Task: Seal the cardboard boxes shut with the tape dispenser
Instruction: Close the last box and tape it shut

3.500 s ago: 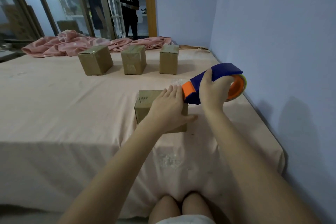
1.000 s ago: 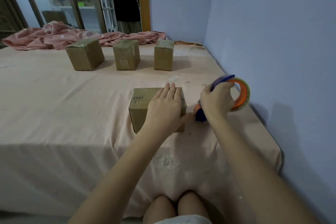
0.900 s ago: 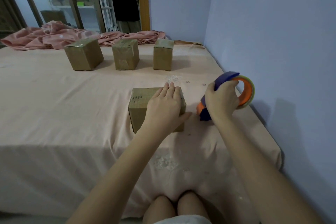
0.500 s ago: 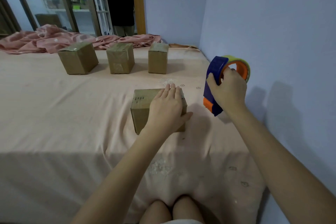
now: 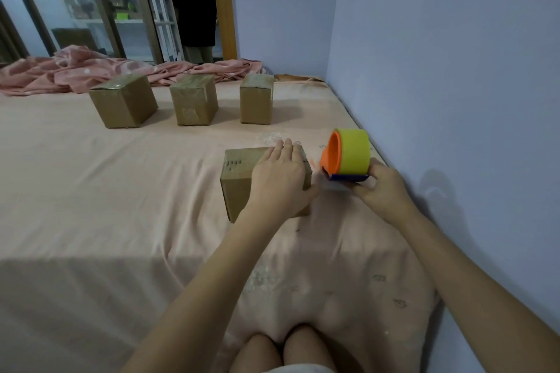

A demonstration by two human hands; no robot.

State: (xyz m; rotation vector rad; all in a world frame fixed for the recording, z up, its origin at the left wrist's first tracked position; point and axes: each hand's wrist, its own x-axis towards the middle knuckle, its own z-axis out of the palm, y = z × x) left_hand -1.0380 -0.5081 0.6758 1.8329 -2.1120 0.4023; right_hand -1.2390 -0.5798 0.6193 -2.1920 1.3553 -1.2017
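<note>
A small cardboard box (image 5: 239, 179) sits on the pink bed sheet in front of me. My left hand (image 5: 280, 180) lies flat on its top with straight fingers, pressing it down. Just right of the box, my right hand (image 5: 383, 188) grips the blue handle of the tape dispenser (image 5: 348, 156), held off the sheet and turned so its orange hub and yellow-green tape roll face up and left. Three more cardboard boxes stand in a row farther back: a left one (image 5: 124, 101), a middle one (image 5: 194, 103) and a right one (image 5: 256, 98), with tape showing on their tops.
The bed (image 5: 91, 191) runs along a lilac wall (image 5: 439, 70) on the right. A crumpled pink blanket (image 5: 91, 70) lies along the far edge. Behind it a person in black (image 5: 192, 3) stands by glass doors. My knees (image 5: 281, 348) touch the bed's near edge.
My right hand lifted the dispenser away from the box's right side and turned it over, roll now on top. My left hand stayed pressed on the box.
</note>
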